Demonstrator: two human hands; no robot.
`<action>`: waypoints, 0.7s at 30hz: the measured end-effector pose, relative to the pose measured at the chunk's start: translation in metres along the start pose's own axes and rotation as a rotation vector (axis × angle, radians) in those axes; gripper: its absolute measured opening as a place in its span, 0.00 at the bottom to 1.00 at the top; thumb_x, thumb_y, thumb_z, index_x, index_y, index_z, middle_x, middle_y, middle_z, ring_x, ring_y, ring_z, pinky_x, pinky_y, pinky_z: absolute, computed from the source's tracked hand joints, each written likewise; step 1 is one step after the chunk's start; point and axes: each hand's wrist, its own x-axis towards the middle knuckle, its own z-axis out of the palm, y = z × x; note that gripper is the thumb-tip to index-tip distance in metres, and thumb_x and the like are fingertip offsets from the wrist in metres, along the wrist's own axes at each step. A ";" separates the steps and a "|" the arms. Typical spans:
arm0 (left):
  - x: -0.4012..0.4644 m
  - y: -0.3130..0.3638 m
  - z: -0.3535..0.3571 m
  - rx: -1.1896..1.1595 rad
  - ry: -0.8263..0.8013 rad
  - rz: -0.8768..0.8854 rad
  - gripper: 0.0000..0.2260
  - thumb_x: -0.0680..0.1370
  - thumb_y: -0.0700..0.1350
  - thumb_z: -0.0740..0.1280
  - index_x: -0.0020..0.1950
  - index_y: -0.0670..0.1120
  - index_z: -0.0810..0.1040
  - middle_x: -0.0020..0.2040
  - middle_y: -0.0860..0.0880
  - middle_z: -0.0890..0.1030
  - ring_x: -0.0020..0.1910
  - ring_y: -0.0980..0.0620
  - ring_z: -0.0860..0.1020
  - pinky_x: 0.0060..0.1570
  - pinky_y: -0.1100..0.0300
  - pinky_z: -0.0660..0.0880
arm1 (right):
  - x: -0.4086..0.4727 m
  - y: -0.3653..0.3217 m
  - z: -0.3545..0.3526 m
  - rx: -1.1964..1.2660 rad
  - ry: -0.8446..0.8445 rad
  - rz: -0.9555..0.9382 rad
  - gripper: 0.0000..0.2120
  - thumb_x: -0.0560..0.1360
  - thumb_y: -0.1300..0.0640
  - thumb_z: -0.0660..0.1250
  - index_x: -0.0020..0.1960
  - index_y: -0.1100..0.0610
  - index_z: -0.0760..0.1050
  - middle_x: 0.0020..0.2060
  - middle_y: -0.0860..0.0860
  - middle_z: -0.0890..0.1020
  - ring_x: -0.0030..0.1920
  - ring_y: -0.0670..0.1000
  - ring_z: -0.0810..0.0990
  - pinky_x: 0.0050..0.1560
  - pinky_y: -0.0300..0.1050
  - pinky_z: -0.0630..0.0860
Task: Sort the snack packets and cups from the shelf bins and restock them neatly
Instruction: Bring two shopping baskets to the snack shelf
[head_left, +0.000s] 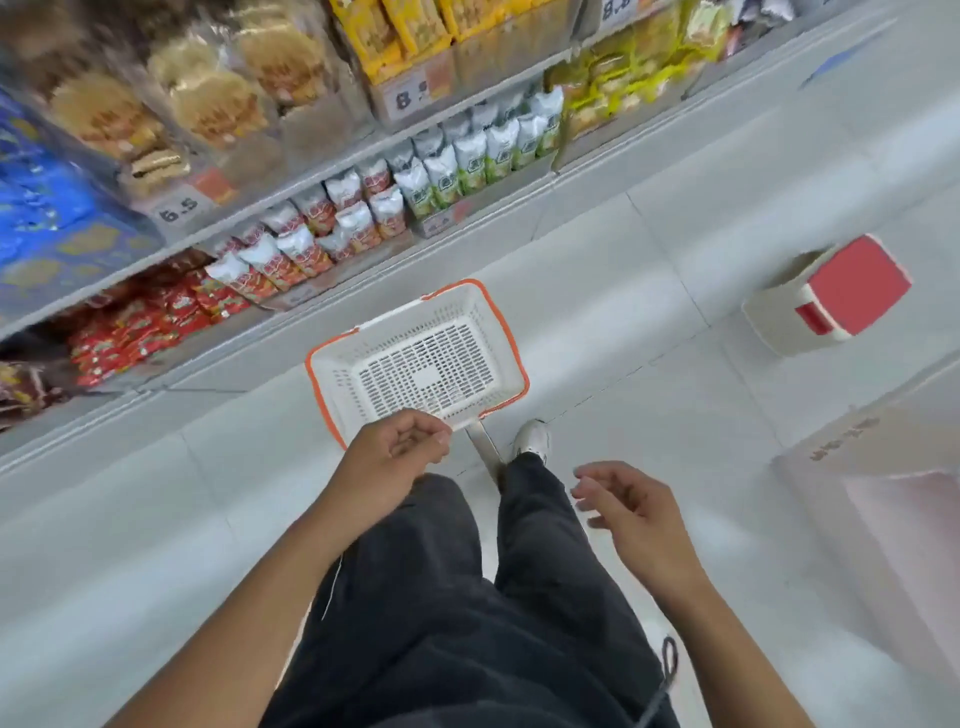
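1. Head view, looking steeply down: black trousers (441, 597) filling the bottom centre, a thin dark cord (667, 670) trailing at the right hip.
2. Right hand (631, 512) out to the right of the legs, palm turned inward, fingers loosely spread and slightly bent, holding nothing, touching nothing.
3. Left hand (400, 449) further forward, fingers curled inward toward the palm, just over the near rim of the basket; whether pinching that rim or merely above it, cannot tell.
4. One white sneaker (531, 440) on the pale tiled floor (675, 415), just right of the basket's near corner.
5. White perforated shopping basket (421, 364) with orange rim on the floor in front of the feet, nothing inside, a flat pale handle (483, 447) sticking out from its near edge.
6. Red-and-cream step stool (826, 296) on the floor, well apart to the right.
7. Pale cardboard box (883, 499) at the right edge, blurred.
8. Beyond the basket, a store shelf unit: red snack packets (156, 322) on the lowest level at left, white-and-red packets (311, 234) in rows above, white-and-green packets (478, 150) further right.
9. Higher up: clear bags of round crackers (208, 98), blue packets (47, 208) at far left, yellow packets (405, 31) and green-yellow packets (618, 88) at the top.
10. Price tags (179, 210) on the shelf edges, blurred.
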 end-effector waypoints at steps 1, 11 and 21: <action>0.003 -0.005 0.001 -0.038 0.050 -0.025 0.04 0.79 0.44 0.68 0.48 0.52 0.82 0.45 0.52 0.85 0.46 0.56 0.83 0.49 0.61 0.78 | 0.021 -0.011 -0.003 -0.062 -0.045 -0.006 0.06 0.78 0.63 0.68 0.48 0.55 0.83 0.40 0.53 0.85 0.41 0.50 0.84 0.45 0.45 0.80; 0.099 -0.148 -0.005 -0.327 0.440 -0.284 0.04 0.80 0.44 0.67 0.49 0.50 0.82 0.44 0.51 0.85 0.45 0.55 0.83 0.46 0.62 0.78 | 0.252 0.004 0.089 -0.507 -0.322 -0.072 0.05 0.79 0.60 0.67 0.52 0.56 0.81 0.43 0.50 0.85 0.43 0.52 0.84 0.44 0.45 0.81; 0.296 -0.402 -0.026 -0.078 0.686 -0.530 0.19 0.76 0.48 0.71 0.66 0.47 0.73 0.59 0.50 0.78 0.54 0.49 0.77 0.52 0.58 0.73 | 0.511 0.145 0.168 -0.920 0.065 -0.048 0.32 0.73 0.48 0.73 0.72 0.57 0.68 0.67 0.57 0.74 0.65 0.60 0.75 0.64 0.53 0.73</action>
